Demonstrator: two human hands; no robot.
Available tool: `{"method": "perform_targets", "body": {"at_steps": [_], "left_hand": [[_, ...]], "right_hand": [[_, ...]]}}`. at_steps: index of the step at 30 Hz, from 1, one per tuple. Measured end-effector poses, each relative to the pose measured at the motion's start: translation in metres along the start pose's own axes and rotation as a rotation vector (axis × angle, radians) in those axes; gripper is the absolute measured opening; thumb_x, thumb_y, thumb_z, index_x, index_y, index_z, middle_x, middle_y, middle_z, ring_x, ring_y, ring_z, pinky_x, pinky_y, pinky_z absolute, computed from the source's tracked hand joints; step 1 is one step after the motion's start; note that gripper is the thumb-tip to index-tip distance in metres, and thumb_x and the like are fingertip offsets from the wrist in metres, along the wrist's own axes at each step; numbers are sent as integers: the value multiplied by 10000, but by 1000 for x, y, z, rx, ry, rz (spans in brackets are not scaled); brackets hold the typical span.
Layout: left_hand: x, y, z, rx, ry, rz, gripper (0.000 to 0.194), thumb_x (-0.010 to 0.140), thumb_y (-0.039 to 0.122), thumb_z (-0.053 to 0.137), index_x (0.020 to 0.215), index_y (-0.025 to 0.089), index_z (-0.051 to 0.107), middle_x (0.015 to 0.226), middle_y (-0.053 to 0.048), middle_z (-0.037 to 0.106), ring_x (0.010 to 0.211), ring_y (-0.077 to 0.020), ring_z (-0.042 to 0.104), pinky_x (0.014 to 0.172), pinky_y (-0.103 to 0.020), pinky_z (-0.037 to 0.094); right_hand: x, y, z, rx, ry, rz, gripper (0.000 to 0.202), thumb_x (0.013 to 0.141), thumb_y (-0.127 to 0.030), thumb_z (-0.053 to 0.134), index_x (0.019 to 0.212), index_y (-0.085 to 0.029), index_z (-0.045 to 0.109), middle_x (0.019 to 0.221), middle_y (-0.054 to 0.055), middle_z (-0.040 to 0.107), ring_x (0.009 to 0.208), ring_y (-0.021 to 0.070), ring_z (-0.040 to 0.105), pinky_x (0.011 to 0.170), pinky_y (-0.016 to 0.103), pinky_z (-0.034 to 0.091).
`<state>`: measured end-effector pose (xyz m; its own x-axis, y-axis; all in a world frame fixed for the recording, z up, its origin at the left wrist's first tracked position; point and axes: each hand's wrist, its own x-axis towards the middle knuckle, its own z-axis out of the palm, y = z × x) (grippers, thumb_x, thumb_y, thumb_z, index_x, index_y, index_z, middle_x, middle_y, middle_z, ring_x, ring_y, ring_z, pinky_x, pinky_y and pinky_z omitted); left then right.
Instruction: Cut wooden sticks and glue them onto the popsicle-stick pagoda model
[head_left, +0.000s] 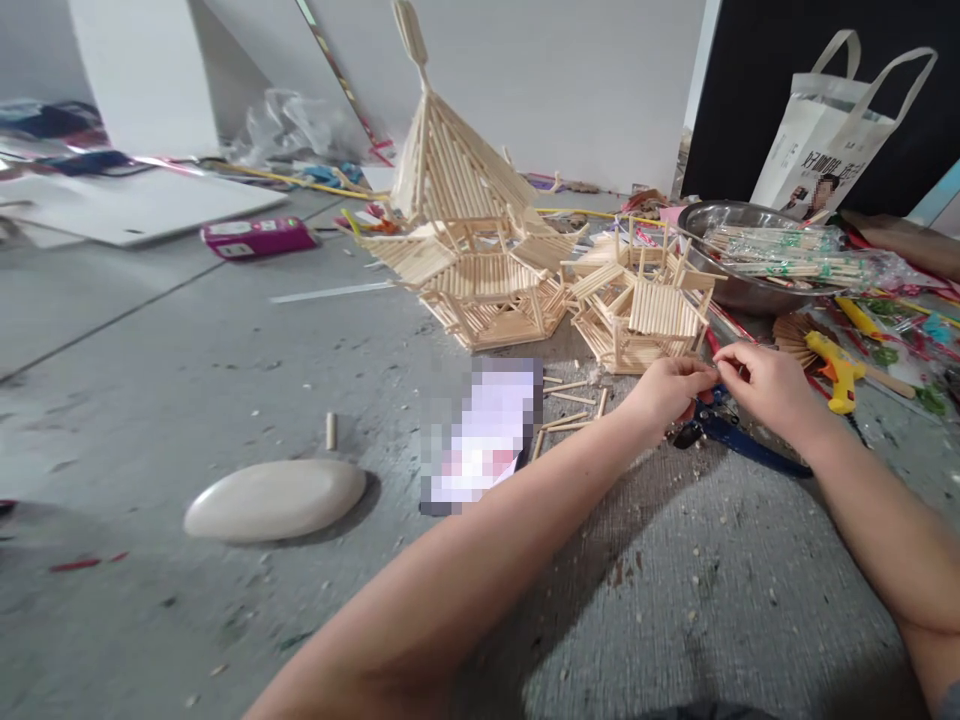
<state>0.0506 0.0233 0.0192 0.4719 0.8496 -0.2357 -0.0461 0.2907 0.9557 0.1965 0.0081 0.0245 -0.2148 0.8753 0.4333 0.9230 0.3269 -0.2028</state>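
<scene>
My left hand (671,390) and my right hand (769,388) meet at the right of the head view, fingertips almost touching. Both are closed in a pinch, and whatever sits between the fingers is too small or hidden to make out. Just beneath them lies a blue-handled cutting tool (750,447), partly covered by my hands. Behind my fingers stands a small open frame of wooden sticks (664,310). To its left is a larger stick-built pavilion (487,275) with a tall pointed roof (454,165). Short cut sticks (570,400) lie scattered left of my left hand.
A phone (487,430) lies by my left forearm. Further left are a smooth pale oval object (274,500) and a purple packet (259,238). At the right are a metal bowl (694,270) with wrapped chopsticks (787,250), a yellow glue gun (836,370) and a white bag (825,150).
</scene>
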Motion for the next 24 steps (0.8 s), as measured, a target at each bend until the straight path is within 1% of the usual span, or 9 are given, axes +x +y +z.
{"method": "perform_targets", "body": {"at_steps": [3, 5, 7, 9, 11, 13, 15, 18, 24], "left_hand": [[-7, 5, -6, 169, -41, 53, 199, 798, 157, 500, 600, 139, 516, 490, 46, 474, 335, -27, 326, 372, -207, 212], [-13, 10, -14, 328, -75, 133, 182, 797, 197, 504, 627, 140, 539, 508, 42, 487, 373, -34, 349, 409, -202, 256], [-20, 14, -26, 596, -60, 234, 180, 790, 225, 503, 646, 142, 574, 544, 22, 526, 447, -57, 409, 465, -206, 301], [-26, 17, -38, 947, 5, 325, 123, 750, 215, 530, 681, 161, 616, 608, 0, 581, 571, -98, 491, 546, -221, 337], [-32, 18, -50, 1240, 29, 267, 135, 744, 239, 521, 727, 188, 645, 678, -28, 625, 642, -142, 533, 590, -249, 357], [-35, 19, -59, 1413, 6, 194, 153, 733, 198, 501, 710, 193, 652, 700, -54, 636, 679, -174, 559, 612, -265, 372], [-36, 18, -62, 1493, -10, 186, 180, 743, 198, 480, 729, 192, 659, 752, -80, 650, 724, -208, 579, 629, -283, 388], [-36, 15, -60, 1520, -45, 212, 200, 767, 224, 463, 772, 199, 662, 843, -87, 654, 767, -213, 588, 648, -281, 403], [-37, 6, -53, 1570, -225, 245, 204, 762, 195, 461, 753, 206, 664, 867, -87, 643, 763, -207, 600, 660, -276, 420]], "right_hand": [[-4, -6, -8, 30, -76, -10, 180, 807, -233, 464, 843, -195, 637, 793, 35, 687, 705, 174, 619, 626, 276, 420], [-6, -12, -11, 31, -130, -38, 182, 815, -242, 465, 847, -193, 638, 799, 37, 681, 717, 169, 613, 636, 274, 417], [-9, -18, -12, 21, -200, -99, 188, 826, -254, 461, 846, -191, 637, 810, 38, 672, 742, 166, 608, 652, 275, 416], [-12, -24, -8, -13, -271, -171, 200, 839, -280, 454, 843, -193, 634, 819, 36, 661, 774, 169, 602, 662, 280, 415], [-16, -27, -4, -67, -342, -244, 218, 850, -308, 443, 843, -201, 634, 842, 36, 652, 809, 173, 593, 674, 288, 415], [-18, -27, -1, -124, -406, -298, 220, 850, -322, 445, 842, -210, 634, 862, 39, 644, 828, 181, 584, 667, 295, 414], [-18, -23, -2, -167, -460, -309, 198, 837, -323, 468, 838, -217, 635, 848, 40, 637, 809, 187, 584, 630, 294, 408], [-16, -16, -6, -201, -537, -246, 151, 803, -319, 521, 821, -226, 638, 807, 33, 636, 744, 183, 593, 567, 282, 383], [-12, -9, -17, -224, -730, -199, 160, 785, -290, 526, 725, -233, 663, 783, 28, 667, 712, 177, 603, 527, 265, 341]]}}
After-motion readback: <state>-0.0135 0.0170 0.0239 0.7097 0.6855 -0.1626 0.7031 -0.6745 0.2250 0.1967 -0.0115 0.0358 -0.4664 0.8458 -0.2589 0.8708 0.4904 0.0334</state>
